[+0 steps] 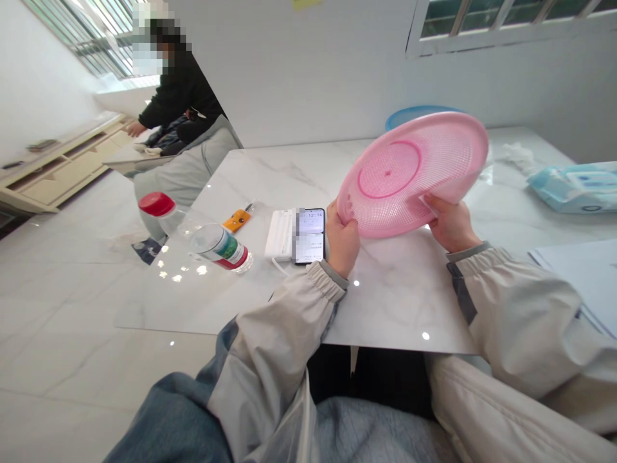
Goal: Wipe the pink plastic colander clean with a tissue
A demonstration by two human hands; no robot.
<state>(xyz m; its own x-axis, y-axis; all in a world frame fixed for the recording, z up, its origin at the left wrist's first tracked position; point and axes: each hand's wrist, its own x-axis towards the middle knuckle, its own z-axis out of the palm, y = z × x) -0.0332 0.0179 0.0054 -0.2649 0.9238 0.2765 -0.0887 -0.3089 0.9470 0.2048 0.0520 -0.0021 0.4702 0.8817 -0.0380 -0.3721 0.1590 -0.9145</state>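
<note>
As the left hand [343, 239] and right hand [450, 224] grip its rim from either side, a pink perforated plastic basket [409, 173] is held tilted above a marble-topped table [385, 302], a blue plastic tub [409, 116] lying untouched beyond it.

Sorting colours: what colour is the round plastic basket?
Pink perforated plastic basket, best seen in head view.

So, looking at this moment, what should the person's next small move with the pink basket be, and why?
Probably turn the pink plastic basket a little between the hands: the left hand and right hand both hold its rim, with the perforated underside tilted toward the person. A small turn seems the easiest adjustment from this hold, and it would stay away from the phone beside the left hand.
</note>
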